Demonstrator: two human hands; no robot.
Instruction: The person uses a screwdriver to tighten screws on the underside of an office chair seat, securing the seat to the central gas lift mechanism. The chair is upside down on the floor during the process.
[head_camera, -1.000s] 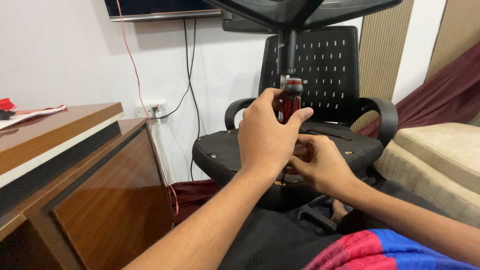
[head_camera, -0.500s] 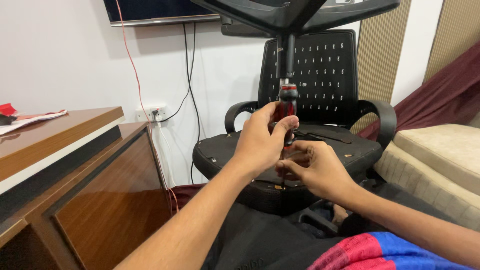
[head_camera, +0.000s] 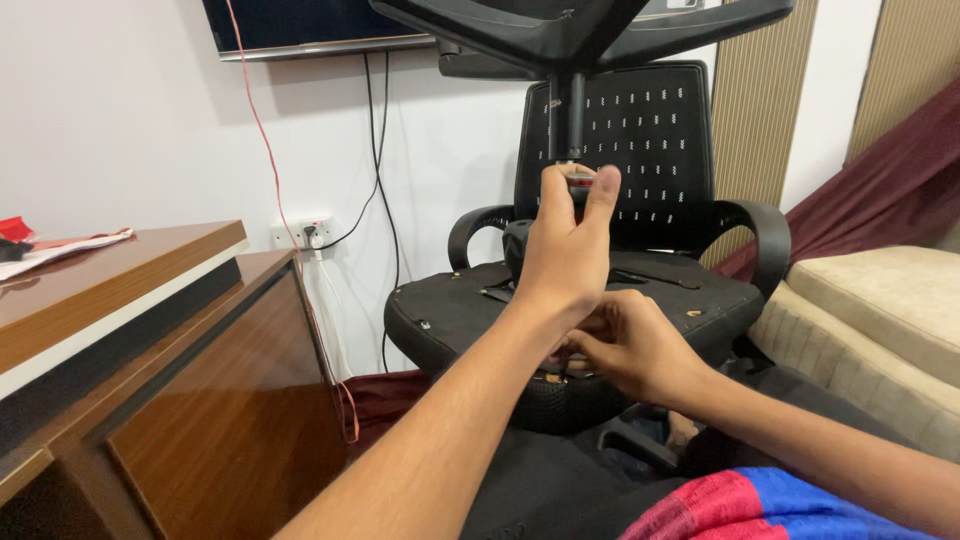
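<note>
My left hand (head_camera: 566, 245) is raised in front of a black office chair (head_camera: 660, 130) and grips the red and black handle of a screwdriver (head_camera: 579, 181), held upright, with only its top showing above my fingers. My right hand (head_camera: 625, 345) is lower, its fingers pinched at the screwdriver's bottom end by the front edge of the chair seat (head_camera: 450, 310). What the fingertips hold there is hidden. The chair's star base (head_camera: 560, 30) sticks up at the top of the view.
A brown wooden desk (head_camera: 140, 330) fills the left side, with papers (head_camera: 60, 247) on top. A wall socket (head_camera: 306, 232) with cables and a screen (head_camera: 300, 25) are on the white wall. A beige cushion (head_camera: 880, 290) and maroon cloth (head_camera: 900, 170) lie right.
My left hand has turned on the screwdriver handle and now covers most of it. My right hand stays at the lower end. The view has shifted slightly.
</note>
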